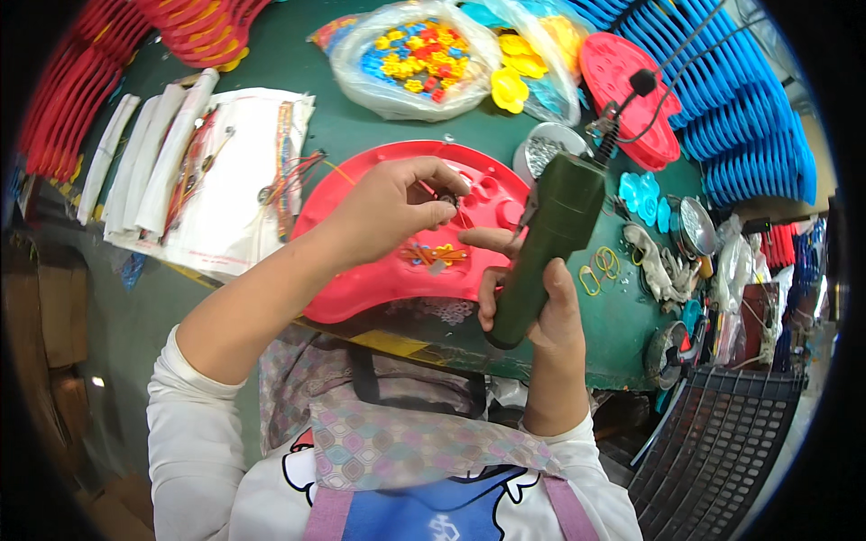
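A red curved plastic panel (334, 288) lies hollow side up before me on the green table. Over its upper middle my left hand (392, 203) is closed, with thumb and finger pinching a small dark round part (448, 200). A thin wire seems to run from that part. My right hand (550, 311) is wrapped around a dark green electric screwdriver (555, 239), tilted, with its cord leaving the top end. The index finger of that hand reaches toward the left hand. Orange wires and yellow pieces (433, 255) sit in the panel's lower middle.
A bag of small coloured plastic pieces (415, 59) stands at the back. Behind the screwdriver is a metal bowl of screws (546, 144). Bundled wires (284, 171) rest on white sheets (234, 189) at left. Blue stacked frames (713, 108) and a red panel (622, 90) fill the far right.
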`<act>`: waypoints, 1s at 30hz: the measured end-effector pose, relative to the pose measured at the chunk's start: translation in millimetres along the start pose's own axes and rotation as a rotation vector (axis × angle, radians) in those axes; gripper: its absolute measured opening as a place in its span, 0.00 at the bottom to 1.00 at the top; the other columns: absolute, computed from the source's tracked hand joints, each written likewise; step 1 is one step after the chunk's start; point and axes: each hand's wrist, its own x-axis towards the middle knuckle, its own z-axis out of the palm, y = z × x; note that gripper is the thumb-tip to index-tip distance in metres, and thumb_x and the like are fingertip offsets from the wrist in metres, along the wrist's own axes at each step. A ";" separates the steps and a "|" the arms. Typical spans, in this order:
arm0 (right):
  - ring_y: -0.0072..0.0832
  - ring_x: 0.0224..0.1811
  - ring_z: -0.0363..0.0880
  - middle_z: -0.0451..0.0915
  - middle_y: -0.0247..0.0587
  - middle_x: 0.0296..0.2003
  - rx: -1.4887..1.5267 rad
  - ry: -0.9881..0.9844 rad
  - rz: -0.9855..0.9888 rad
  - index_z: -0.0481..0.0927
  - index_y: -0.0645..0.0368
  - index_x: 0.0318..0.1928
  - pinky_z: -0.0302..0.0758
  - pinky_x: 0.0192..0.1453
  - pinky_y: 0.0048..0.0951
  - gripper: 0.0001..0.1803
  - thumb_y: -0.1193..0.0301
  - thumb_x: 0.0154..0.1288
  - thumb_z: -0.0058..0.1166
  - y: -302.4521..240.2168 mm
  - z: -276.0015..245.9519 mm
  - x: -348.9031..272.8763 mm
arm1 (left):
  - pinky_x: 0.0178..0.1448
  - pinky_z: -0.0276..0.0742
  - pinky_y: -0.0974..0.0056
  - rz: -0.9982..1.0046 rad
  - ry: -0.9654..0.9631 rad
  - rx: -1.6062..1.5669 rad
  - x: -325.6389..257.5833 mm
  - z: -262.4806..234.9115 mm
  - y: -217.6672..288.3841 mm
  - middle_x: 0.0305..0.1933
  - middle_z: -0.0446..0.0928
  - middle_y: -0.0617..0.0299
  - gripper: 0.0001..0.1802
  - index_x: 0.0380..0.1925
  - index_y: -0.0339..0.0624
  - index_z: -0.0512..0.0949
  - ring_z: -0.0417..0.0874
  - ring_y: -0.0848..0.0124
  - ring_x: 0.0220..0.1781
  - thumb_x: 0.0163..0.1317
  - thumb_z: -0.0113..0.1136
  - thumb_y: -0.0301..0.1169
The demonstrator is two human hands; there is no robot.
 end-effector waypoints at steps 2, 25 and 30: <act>0.36 0.29 0.85 0.74 0.64 0.65 -0.018 0.049 0.001 0.63 0.67 0.70 0.83 0.26 0.32 0.48 0.40 0.68 0.60 -3.1 -7.0 -0.4 | 0.48 0.83 0.62 0.158 0.037 0.132 17.2 11.9 -11.1 0.45 0.84 0.55 0.13 0.50 0.34 0.78 0.88 0.69 0.42 0.66 0.64 0.23; 0.28 0.29 0.81 0.82 0.54 0.53 0.188 0.417 -0.448 0.75 0.65 0.62 0.81 0.30 0.34 0.50 0.27 0.70 0.41 -48.7 -76.8 -38.0 | 0.51 0.78 0.56 0.623 0.003 1.196 77.2 29.0 -47.4 0.40 0.77 0.55 0.10 0.42 0.36 0.83 0.80 0.57 0.46 0.60 0.61 0.21; 0.32 0.37 0.81 0.82 0.41 0.37 -0.025 0.660 -0.811 0.70 0.62 0.65 0.81 0.50 0.46 0.48 0.29 0.67 0.50 -47.0 -83.0 -41.2 | 0.52 0.77 0.55 0.661 0.004 1.291 68.6 30.4 -39.6 0.43 0.79 0.56 0.12 0.42 0.39 0.82 0.80 0.58 0.49 0.59 0.58 0.23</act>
